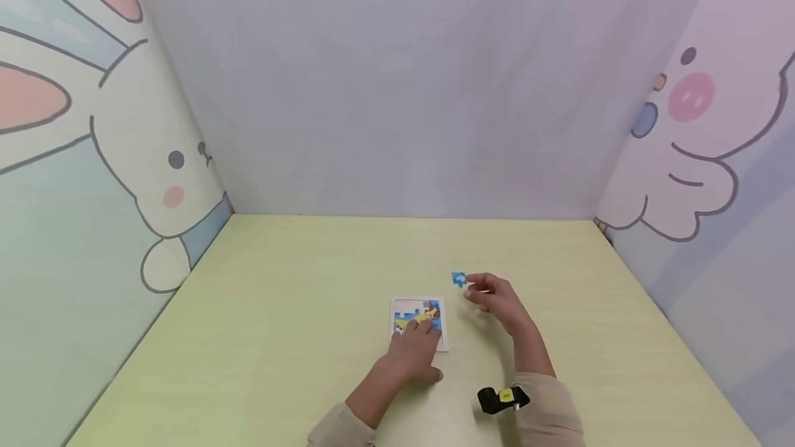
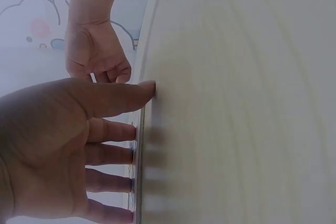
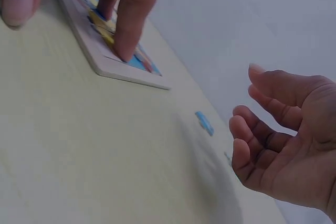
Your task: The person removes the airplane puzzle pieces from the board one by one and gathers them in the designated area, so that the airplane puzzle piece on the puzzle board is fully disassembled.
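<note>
A jigsaw puzzle board [image 1: 446, 336] with a pale rim lies on the table, its blue, yellow and red picture partly filled with pieces. My left hand [image 1: 415, 350] rests on it, fingers spread and fingertips pressing the picture, as the right wrist view also shows. The left thumb [image 2: 118, 98] stays off the board, beside its near edge. Farther back and to the right lies a loose blue-and-white puzzle piece [image 1: 459, 279]. Close to it is my right hand [image 1: 497, 301], fingers loosely bent and nothing between them; in the right wrist view this hand [image 3: 294, 140] hovers above the tabletop.
The pale yellow table [image 1: 298, 281] runs back to a plain grey-white wall [image 1: 385, 102]. Cartoon-printed side panels stand left [image 1: 124, 192] and right [image 1: 695, 178]. A black wrist camera [image 1: 502, 399] sits by the right sleeve.
</note>
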`<state>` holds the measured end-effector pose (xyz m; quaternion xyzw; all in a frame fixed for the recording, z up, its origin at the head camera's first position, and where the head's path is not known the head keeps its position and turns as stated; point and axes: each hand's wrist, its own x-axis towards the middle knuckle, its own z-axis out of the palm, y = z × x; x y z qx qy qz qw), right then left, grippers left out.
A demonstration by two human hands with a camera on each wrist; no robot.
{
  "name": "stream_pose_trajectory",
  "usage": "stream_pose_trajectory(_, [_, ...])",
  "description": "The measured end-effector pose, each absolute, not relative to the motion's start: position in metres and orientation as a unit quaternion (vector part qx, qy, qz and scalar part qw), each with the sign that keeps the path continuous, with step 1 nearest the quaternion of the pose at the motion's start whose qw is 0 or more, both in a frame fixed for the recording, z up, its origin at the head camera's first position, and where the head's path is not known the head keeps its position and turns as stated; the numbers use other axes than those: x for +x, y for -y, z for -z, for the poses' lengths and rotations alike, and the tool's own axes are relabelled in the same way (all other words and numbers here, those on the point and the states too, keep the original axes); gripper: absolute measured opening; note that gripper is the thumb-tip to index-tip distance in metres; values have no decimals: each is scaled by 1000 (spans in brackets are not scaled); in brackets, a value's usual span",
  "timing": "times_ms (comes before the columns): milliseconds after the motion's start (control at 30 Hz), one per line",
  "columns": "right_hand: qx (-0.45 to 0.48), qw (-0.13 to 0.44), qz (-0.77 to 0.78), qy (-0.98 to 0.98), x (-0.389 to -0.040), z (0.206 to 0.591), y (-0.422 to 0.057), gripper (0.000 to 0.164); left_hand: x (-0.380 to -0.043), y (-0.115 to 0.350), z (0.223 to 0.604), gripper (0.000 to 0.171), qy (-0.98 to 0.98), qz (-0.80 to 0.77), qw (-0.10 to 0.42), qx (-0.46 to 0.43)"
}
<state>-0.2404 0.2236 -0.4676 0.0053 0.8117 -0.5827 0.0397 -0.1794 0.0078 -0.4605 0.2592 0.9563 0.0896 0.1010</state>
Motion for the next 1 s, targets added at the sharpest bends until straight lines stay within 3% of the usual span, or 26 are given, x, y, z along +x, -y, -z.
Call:
stream_pose_trajectory(433, [-43, 55, 564, -823, -247, 482, -192, 34, -180, -10, 459, 69, -955, -86, 99, 265])
stream_pose_trajectory(1000, [-36, 61, 477, -876, -256, 486, -171, 20, -181, -6, 459, 71, -954, -90, 97, 270])
